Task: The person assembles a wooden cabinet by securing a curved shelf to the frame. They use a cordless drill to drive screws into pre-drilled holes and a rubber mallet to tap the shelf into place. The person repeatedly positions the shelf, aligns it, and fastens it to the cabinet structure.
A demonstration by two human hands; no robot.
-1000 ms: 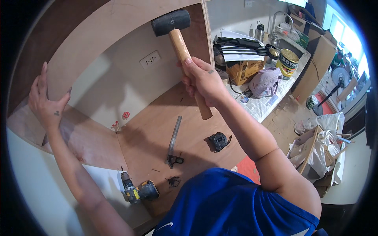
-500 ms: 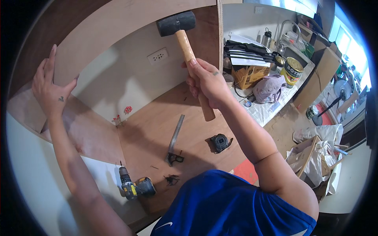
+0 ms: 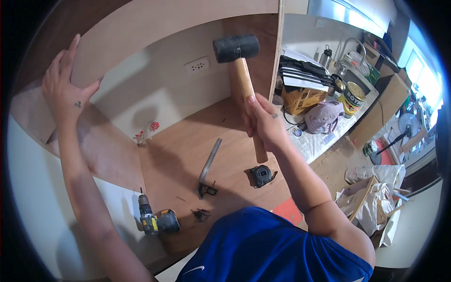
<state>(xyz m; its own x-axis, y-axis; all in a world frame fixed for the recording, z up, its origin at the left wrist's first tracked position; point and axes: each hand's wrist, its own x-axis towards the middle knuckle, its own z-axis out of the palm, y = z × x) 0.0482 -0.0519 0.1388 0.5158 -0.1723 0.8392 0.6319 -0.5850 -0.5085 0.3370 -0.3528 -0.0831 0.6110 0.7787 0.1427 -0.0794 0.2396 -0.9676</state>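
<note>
Mallet (image 3: 236, 48) up in right hand (image 3: 264, 123), fist clenched round the wooden handle about mid-length, butt end sticking out below the fist. Handle axis runs near vertical in view, tilted slightly; black head sits above and a bit left of the fist, just beside the upright side panel (image 3: 271, 51) edge. Head faces into the cabinet opening, close to the panel's inner face, not touching as far as I can tell.

Left hand (image 3: 63, 91) flat and open, palm pressed against the top board (image 3: 155, 33) at its left end, fingers spread, gripping nothing. Well apart from the mallet, so right hand is the one on the tool.

On the wood surface (image 3: 188, 141) below: square (image 3: 206, 167), tape measure (image 3: 261, 175), drill (image 3: 155, 220) near the front edge. Wall outlet (image 3: 197, 65) at the back. Cluttered counter with paint can (image 3: 352, 97) off right.
</note>
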